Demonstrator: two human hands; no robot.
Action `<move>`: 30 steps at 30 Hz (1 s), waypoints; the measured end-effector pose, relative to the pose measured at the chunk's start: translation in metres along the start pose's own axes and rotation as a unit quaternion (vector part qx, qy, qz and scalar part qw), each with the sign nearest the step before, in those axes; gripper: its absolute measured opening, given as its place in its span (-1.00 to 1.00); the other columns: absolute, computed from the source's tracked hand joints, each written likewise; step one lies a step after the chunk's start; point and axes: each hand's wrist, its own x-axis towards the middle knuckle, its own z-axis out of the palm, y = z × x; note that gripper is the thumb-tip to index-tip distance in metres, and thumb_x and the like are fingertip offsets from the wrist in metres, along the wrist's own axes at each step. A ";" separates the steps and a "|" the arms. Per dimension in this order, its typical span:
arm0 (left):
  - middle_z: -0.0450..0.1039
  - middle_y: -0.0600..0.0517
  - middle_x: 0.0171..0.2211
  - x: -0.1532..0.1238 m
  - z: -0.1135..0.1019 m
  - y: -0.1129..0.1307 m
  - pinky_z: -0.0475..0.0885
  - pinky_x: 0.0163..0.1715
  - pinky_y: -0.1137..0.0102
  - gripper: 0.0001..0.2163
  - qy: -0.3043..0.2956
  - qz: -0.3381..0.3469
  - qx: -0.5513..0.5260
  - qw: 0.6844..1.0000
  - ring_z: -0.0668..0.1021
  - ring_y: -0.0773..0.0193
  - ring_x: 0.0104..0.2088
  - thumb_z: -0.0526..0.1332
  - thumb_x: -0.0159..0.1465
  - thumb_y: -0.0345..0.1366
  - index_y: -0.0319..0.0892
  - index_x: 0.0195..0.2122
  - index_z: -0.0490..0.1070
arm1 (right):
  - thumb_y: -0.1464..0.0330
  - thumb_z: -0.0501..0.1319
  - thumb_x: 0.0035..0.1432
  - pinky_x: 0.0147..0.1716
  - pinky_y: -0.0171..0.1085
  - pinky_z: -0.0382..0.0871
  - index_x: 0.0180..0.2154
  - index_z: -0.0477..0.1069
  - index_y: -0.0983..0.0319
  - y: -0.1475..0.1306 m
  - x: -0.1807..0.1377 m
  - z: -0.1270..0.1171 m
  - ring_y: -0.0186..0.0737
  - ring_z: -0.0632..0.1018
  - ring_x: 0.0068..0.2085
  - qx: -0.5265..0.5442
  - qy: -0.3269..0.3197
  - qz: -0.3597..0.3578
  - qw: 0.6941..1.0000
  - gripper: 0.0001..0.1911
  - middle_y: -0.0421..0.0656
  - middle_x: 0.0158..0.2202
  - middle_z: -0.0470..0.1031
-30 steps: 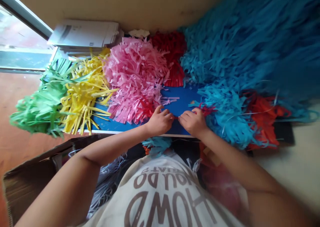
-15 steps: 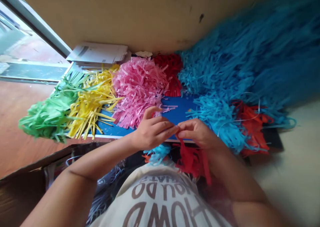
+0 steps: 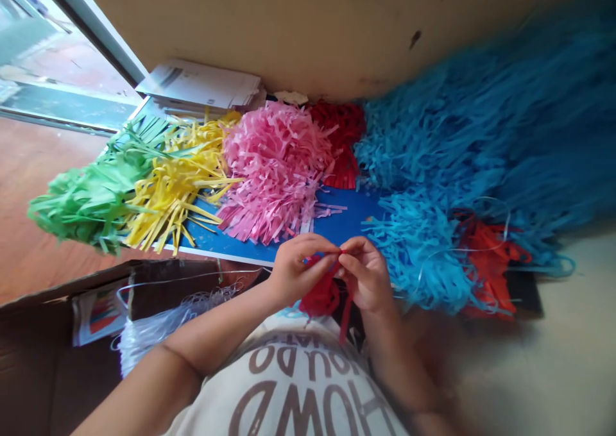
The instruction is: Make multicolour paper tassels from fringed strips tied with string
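Between my two hands is a red fringed paper tassel (image 3: pixel 319 295), its strips hanging down in front of my shirt. My left hand (image 3: pixel 299 268) pinches the top of it between thumb and forefinger. Fingertip to fingertip with it, my right hand (image 3: pixel 368 272) is closed on the same narrow red end, and one strip dangles below that hand. Both hands are just off the front edge of the blue table (image 3: pixel 359 211). A bit of light blue fringe shows behind the tassel, mostly hidden by my left hand.
Along the table lie green (image 3: pixel 91 199), yellow (image 3: pixel 176 192), pink (image 3: pixel 279 160) and dark red fringe (image 3: pixel 342 144) bundles. A large blue fringe pile (image 3: pixel 447 141) covers the right, with orange-red fringe (image 3: pixel 491 263) beside it. Papers (image 3: pixel 202 86) are stacked behind. A cardboard box (image 3: pixel 38 333) holds pale string (image 3: pixel 158 333).
Both hands have come lower and closer to my body. The tassel has swung left, under my left hand, and my left fingers have curled into a pinch. The view has shifted slightly.
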 end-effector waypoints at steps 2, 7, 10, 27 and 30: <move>0.63 -0.03 -0.37 0.001 0.001 -0.001 0.52 -0.31 0.49 -0.95 -0.007 -0.008 -0.010 1.000 0.63 0.33 -0.37 0.30 0.27 -0.42 -0.20 -0.30 0.58 | 0.26 0.53 -0.17 -0.63 -0.48 0.32 -0.33 0.51 0.15 0.000 0.002 0.001 -0.49 0.42 -0.60 0.011 -0.002 -0.007 1.000 -0.66 -0.32 -0.43 0.45; 0.60 -0.05 -0.37 -0.002 0.004 -0.008 0.52 -0.31 0.46 -0.93 -0.030 -0.040 -0.059 0.997 0.62 0.31 -0.35 0.32 0.29 -0.35 -0.21 -0.27 0.60 | 0.27 0.51 -0.11 -0.61 -0.45 0.29 -0.48 0.48 0.19 -0.002 0.009 -0.002 -0.49 0.36 -0.57 0.023 -0.025 -0.034 0.999 -0.75 -0.32 -0.46 0.37; 0.59 -0.04 -0.37 0.000 0.004 -0.017 0.52 -0.34 0.47 -0.91 -0.039 -0.062 -0.092 0.993 0.61 0.31 -0.37 0.36 0.26 -0.29 -0.18 -0.29 0.61 | 0.26 0.51 -0.11 -0.64 -0.45 0.20 -0.49 0.48 0.17 -0.001 0.010 -0.002 -0.46 0.32 -0.53 0.032 -0.039 -0.031 0.998 -0.75 -0.30 -0.45 0.33; 0.52 0.04 -0.42 0.001 0.005 -0.024 0.50 -0.44 0.48 -0.66 -0.048 -0.319 -0.272 0.906 0.59 0.34 -0.46 0.42 0.18 -0.11 -0.20 -0.32 0.30 | 0.47 0.16 0.19 -0.01 -0.07 0.40 -0.15 0.54 0.34 -0.045 0.183 -0.084 0.06 0.55 -0.03 -0.747 0.138 -0.093 0.643 -0.77 0.18 -0.03 0.51; 0.50 0.06 -0.43 -0.002 0.002 -0.021 0.51 -0.43 0.47 -0.66 -0.046 -0.299 -0.258 0.917 0.62 0.30 -0.44 0.41 0.19 -0.12 -0.18 -0.29 0.29 | 0.48 0.15 0.19 -0.10 -0.10 0.43 -0.17 0.52 0.34 -0.048 0.159 -0.073 0.00 0.59 -0.13 -0.714 0.141 -0.115 0.677 -0.78 0.11 -0.14 0.55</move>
